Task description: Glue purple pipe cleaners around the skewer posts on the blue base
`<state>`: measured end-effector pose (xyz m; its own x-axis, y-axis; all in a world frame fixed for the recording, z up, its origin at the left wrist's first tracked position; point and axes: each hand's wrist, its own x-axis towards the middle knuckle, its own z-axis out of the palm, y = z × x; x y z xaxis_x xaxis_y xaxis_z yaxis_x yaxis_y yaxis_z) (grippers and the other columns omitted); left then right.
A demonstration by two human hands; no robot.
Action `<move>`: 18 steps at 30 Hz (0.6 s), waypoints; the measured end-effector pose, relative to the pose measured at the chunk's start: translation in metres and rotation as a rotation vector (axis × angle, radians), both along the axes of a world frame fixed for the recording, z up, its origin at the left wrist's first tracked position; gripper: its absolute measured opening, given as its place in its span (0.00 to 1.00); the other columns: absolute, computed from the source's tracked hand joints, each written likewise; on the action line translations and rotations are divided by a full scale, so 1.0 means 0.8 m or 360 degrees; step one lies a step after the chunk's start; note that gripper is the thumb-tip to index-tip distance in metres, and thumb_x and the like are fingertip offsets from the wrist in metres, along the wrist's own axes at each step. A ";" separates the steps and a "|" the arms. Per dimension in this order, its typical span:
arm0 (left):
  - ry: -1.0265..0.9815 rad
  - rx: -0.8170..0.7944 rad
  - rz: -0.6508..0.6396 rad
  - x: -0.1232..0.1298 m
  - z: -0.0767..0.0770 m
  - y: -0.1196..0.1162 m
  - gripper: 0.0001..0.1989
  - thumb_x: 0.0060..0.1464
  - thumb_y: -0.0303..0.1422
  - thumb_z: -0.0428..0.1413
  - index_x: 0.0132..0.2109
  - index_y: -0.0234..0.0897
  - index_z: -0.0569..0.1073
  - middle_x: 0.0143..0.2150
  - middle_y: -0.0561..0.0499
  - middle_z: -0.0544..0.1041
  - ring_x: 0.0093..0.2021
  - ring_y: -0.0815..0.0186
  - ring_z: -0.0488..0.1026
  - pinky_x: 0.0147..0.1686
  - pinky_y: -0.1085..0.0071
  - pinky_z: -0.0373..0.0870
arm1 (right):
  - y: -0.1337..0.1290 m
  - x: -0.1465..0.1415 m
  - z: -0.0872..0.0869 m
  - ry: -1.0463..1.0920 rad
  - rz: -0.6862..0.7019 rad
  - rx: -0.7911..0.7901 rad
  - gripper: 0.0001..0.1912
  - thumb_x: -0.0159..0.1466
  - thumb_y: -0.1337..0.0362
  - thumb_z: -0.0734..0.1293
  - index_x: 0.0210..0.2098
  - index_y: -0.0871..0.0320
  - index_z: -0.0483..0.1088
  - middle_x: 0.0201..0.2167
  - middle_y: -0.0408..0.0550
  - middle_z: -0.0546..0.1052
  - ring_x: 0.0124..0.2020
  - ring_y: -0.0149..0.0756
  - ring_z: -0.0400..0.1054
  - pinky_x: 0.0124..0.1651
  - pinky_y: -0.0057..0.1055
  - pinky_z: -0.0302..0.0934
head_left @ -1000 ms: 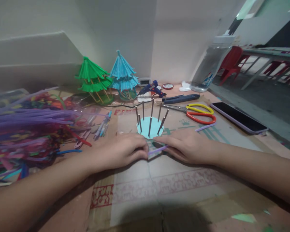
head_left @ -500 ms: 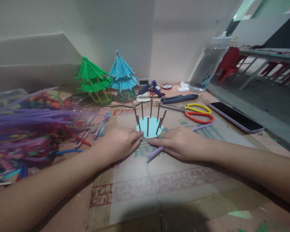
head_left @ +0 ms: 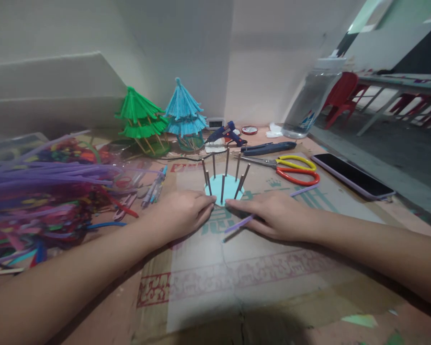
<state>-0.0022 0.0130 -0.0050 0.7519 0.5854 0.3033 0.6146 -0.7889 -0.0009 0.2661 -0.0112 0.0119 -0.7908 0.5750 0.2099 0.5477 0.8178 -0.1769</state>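
Observation:
A light blue disc-like base point(head_left: 230, 186) with several upright brown sticks point(head_left: 223, 189) around its edge lies on the printed cardboard point(head_left: 201, 287). My left hand point(head_left: 190, 211) touches the base's near left edge with its fingertips, fingers pressed together. At the near right edge rests the index fingertip of my right hand point(head_left: 273, 213). A purple pipe cleaner point(head_left: 240, 223) passes under my right hand, between its fingers, and comes out again beyond it toward the scissors point(head_left: 296, 170).
Green point(head_left: 141, 115) and blue point(head_left: 185, 112) tiered paper-like roofs stand at the back, near a glue gun point(head_left: 222, 134), pliers-like tool point(head_left: 269, 147) and bottle point(head_left: 311, 103). A phone point(head_left: 352, 175) lies right; purple pipe cleaners point(head_left: 57, 175) are piled left.
My right index finger has shifted slightly along the base's near edge, and the near end of the purple pipe cleaner has lifted a little. The whole view has shifted slightly.

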 end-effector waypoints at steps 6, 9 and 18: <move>0.0008 -0.0007 0.0011 0.001 0.001 -0.001 0.16 0.67 0.33 0.48 0.47 0.36 0.80 0.36 0.44 0.83 0.36 0.61 0.80 0.39 0.67 0.76 | -0.009 0.001 0.012 0.0015 0.0225 -0.0340 0.14 0.72 0.59 0.62 0.50 0.56 0.77 0.39 0.48 0.84 0.37 0.35 0.78 0.39 0.30 0.64; 0.0030 -0.0023 0.0006 0.001 0.002 -0.001 0.16 0.67 0.33 0.48 0.47 0.36 0.80 0.36 0.44 0.83 0.36 0.61 0.80 0.39 0.67 0.75 | -0.008 0.006 0.003 0.0085 0.0142 0.0052 0.19 0.74 0.57 0.59 0.55 0.60 0.74 0.37 0.52 0.83 0.35 0.38 0.77 0.37 0.32 0.63; 0.0005 -0.0056 0.0015 0.002 0.002 0.000 0.15 0.66 0.33 0.49 0.46 0.36 0.80 0.36 0.44 0.83 0.35 0.60 0.80 0.38 0.67 0.75 | 0.000 -0.018 -0.009 -0.0399 -0.0255 0.0340 0.27 0.73 0.53 0.59 0.65 0.61 0.65 0.29 0.52 0.82 0.26 0.41 0.74 0.27 0.32 0.51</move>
